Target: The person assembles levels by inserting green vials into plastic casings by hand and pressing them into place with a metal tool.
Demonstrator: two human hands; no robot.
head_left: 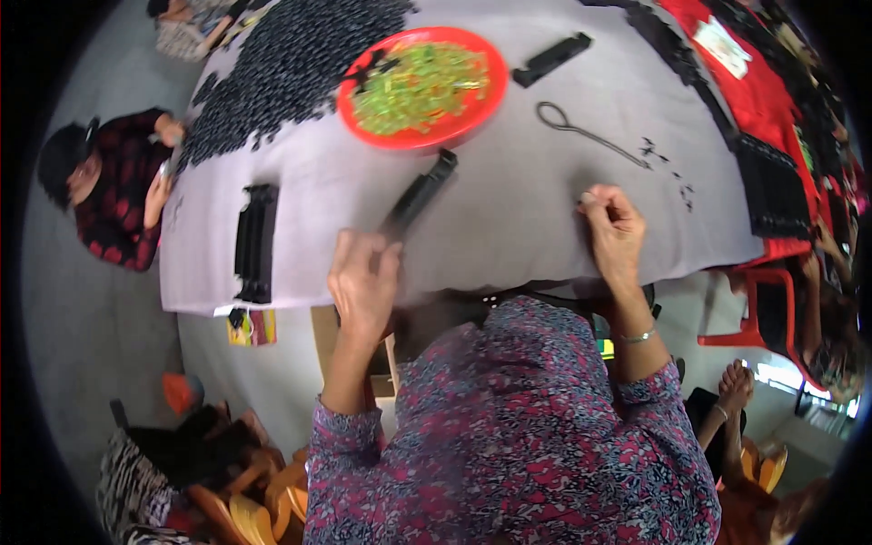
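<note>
My left hand (363, 277) is closed on the near end of a long black plastic part (422, 191), which tilts up and away to the right over the grey cloth. Motion smears that hand a little. Off to the right, my right hand (615, 227) is pinched above the cloth. A tiny dark bit shows at its fingertips, too small to name. Beyond the hands stands a red plate (381, 138) heaped with small translucent yellow-green pieces (418, 86), with some black pieces at its left side.
A similar black part (256, 243) lies at the left, another (552, 59) beyond the plate. A looped metal tool (595, 138) lies near small scattered black bits (686, 193). Black pieces (291, 68) are piled at far left. A person (118, 186) sits at the left edge; a red chair (749, 309) stands right.
</note>
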